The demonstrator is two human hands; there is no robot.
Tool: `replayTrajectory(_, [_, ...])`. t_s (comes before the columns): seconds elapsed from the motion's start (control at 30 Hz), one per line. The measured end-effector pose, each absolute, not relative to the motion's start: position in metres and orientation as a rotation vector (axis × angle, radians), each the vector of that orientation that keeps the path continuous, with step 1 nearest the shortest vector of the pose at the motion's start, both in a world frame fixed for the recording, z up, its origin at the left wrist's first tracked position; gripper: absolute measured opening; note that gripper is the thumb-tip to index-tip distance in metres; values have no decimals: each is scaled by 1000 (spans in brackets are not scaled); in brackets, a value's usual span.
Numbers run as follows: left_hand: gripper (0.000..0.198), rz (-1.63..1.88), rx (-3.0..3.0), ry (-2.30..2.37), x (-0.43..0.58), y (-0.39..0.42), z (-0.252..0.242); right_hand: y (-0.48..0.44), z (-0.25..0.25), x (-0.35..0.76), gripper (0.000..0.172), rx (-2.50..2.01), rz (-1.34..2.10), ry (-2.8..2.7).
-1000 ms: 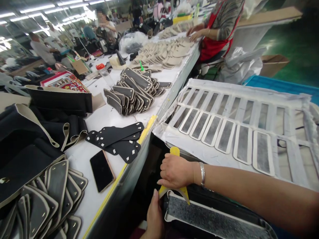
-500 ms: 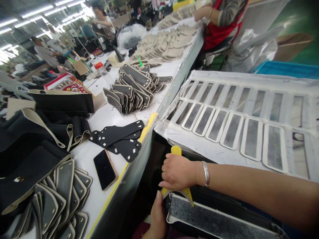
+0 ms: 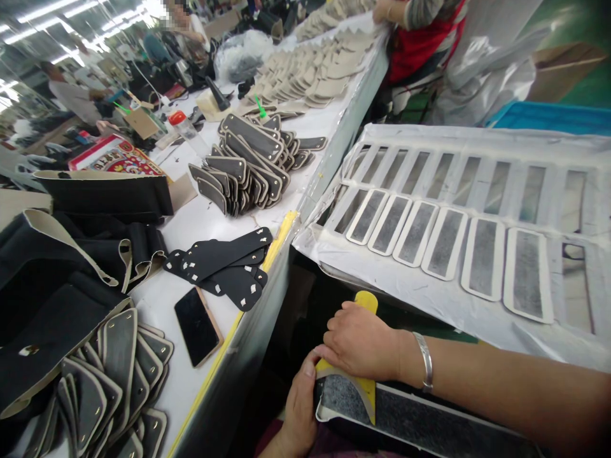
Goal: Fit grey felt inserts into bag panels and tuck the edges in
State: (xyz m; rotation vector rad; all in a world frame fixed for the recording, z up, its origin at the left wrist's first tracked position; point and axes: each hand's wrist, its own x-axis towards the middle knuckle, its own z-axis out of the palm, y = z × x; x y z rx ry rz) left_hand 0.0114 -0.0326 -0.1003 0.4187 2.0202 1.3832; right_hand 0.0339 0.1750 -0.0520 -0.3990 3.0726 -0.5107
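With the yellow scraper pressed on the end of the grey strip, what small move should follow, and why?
Probably draw the yellow plastic scraper along the grey felt strip with white border, toward its far end. The right hand presses the blade at the near end, the left hand steadies that end, and most of the strip lies beyond the blade.

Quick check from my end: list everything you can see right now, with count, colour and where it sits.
Yellow scraper: one, under the right hand, on the grey strip.
Grey strip: one, white-edged, bottom centre.
Strips on white sheet: two rows, grey, right side.
Phone: one, black, table edge.
Flat black pieces: small pile, beside the phone.
Edged dark pieces: stack, mid table.
Beige pieces: many, far table.
Bottle: one, red cap, far left.
Co-worker in red apron: one, top.
Left hand: grips the strip's end.
Right hand: holds the scraper.
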Motion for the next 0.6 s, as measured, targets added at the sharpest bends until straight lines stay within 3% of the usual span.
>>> replayTrajectory(0.2, [44, 1353, 498, 1760, 1, -7, -73, 174, -54, 61, 46, -138, -544, 3057])
replayTrajectory(0.5, [40, 1197, 579, 1410, -33, -1, -59, 180, -11, 106, 46, 263, -201, 2916])
replayTrajectory(0.6, [40, 1059, 710, 1408, -52, 4, -58, 176, 17, 142, 45, 603, -395, 2787])
